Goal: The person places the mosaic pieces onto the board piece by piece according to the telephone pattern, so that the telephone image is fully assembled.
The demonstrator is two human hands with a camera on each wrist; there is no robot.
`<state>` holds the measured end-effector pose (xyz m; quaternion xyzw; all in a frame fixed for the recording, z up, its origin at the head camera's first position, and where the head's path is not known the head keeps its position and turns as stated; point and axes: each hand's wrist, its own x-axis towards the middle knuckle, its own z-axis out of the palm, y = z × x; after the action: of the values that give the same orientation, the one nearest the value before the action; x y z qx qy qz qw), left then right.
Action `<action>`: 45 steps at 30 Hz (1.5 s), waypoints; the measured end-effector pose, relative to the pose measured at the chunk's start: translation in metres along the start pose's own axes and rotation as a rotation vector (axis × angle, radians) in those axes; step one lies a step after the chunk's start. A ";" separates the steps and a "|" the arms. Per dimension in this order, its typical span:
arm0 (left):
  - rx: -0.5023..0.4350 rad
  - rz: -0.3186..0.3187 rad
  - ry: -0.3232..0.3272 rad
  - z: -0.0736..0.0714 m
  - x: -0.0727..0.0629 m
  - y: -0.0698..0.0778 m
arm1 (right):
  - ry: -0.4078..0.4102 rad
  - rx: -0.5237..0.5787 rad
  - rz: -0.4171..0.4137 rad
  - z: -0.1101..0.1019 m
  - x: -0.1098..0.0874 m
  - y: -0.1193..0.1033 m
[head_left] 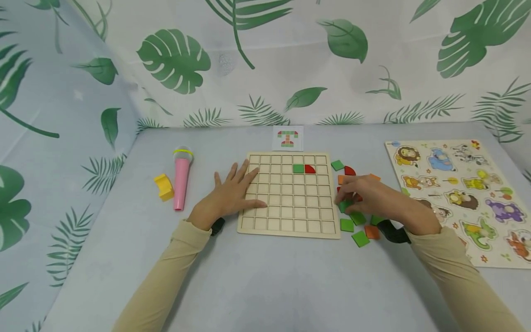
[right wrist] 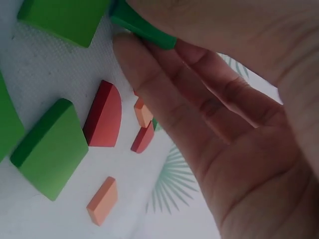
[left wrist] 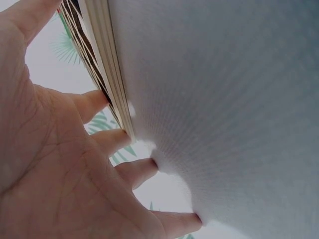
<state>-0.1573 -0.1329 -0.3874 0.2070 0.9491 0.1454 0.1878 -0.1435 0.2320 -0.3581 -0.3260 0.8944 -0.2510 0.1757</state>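
A wooden grid board (head_left: 287,226) lies in the middle of the table in the head view. In its upper right cells sit a green square tile (head_left: 298,168) and, beside it, a red quarter-circle tile (head_left: 309,169). My left hand (head_left: 232,193) rests at the board's left side with fingers spread; the left wrist view shows fingertips at the board's edge (left wrist: 107,55) and on the cloth. To the right of the board, my right hand (head_left: 369,196) pinches another green square tile (right wrist: 142,27) between thumb and fingers. Loose green, red and orange tiles (head_left: 361,239) lie about this hand.
A small pattern card (head_left: 288,138) lies behind the board. On the left are a pink toy microphone (head_left: 181,182) and a yellow block (head_left: 164,186). An animal puzzle board (head_left: 464,198) lies at the right, partly behind my right hand and wrist.
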 end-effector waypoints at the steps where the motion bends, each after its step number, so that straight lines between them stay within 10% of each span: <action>1: 0.000 -0.002 -0.004 0.000 0.000 0.000 | 0.000 0.006 0.004 0.000 0.000 0.000; 15: -0.006 -0.012 -0.017 0.000 0.002 -0.004 | 0.114 -0.058 -0.145 -0.008 0.008 -0.007; 31: -0.008 -0.015 -0.008 0.003 0.002 -0.003 | 0.264 0.002 -0.336 -0.020 0.086 -0.038; 45: -0.019 -0.008 -0.021 0.002 0.004 -0.007 | 0.312 -0.016 -0.237 -0.009 0.118 -0.030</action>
<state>-0.1624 -0.1365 -0.3931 0.2029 0.9464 0.1515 0.2004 -0.2185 0.1356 -0.3518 -0.3876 0.8680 -0.3105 0.0016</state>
